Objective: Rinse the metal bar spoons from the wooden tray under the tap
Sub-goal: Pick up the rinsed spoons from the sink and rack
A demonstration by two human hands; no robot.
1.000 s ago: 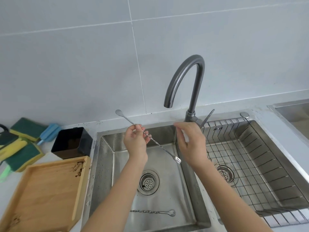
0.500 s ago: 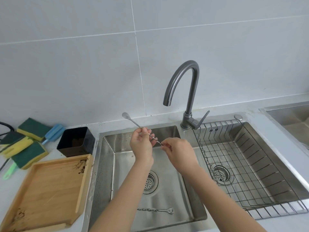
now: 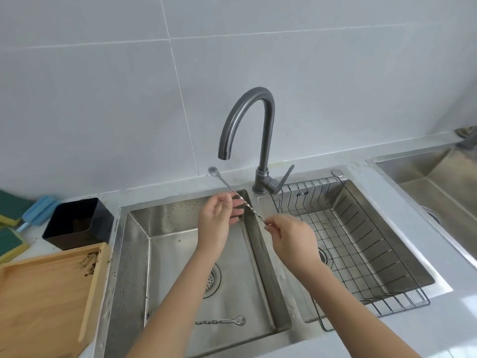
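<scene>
I hold a long twisted metal bar spoon (image 3: 248, 208) slantwise over the left sink basin (image 3: 180, 228), its bowl end up and left, just below the tap spout (image 3: 224, 154). My left hand (image 3: 219, 218) pinches its upper stem. My right hand (image 3: 291, 237) grips its lower end, which is hidden in the fingers. No water runs from the grey gooseneck tap (image 3: 263, 140). A second bar spoon (image 3: 224, 321) lies flat on the basin floor near the front. The wooden tray (image 3: 46, 293) at the left holds no spoons, only dark crumbs at its corner.
A black square container (image 3: 77, 223) stands behind the tray. Green-yellow sponges (image 3: 10, 241) and a blue brush (image 3: 36, 210) lie at the far left. A wire rack (image 3: 361, 241) fills the right basin. Another sink (image 3: 438, 182) is at the far right.
My right hand came off the tap area, took the spoon's lower end, and both hands shifted rightward with the spoon, now nearer the divider between the basins.
</scene>
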